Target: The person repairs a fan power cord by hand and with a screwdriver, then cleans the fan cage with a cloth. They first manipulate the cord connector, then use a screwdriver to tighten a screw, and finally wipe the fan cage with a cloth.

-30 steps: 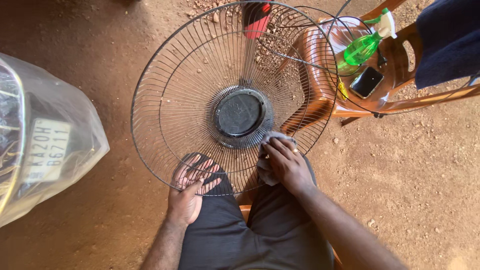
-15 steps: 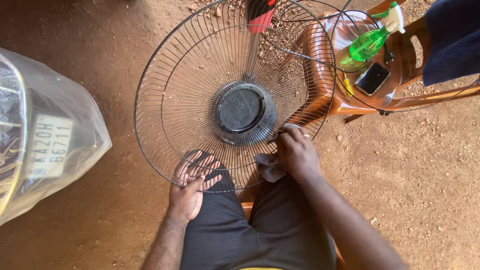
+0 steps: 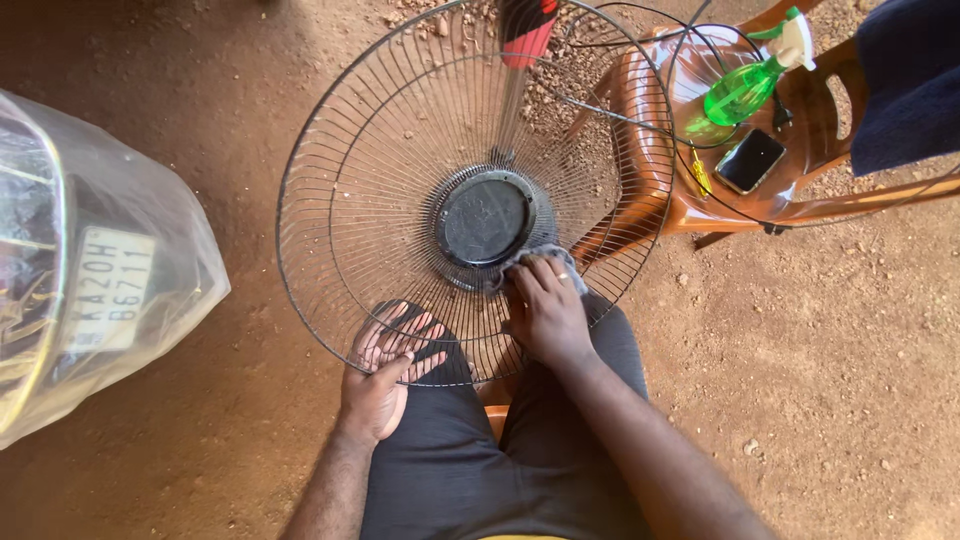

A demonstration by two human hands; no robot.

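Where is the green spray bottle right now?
In the head view the green spray bottle lies at the upper right on the brown plastic chair, just above a dark phone and right of the wire fan guard.

Left hand (image 3: 385, 370) open, fingers spread; right hand (image 3: 545, 310) apparently curled, palm down.
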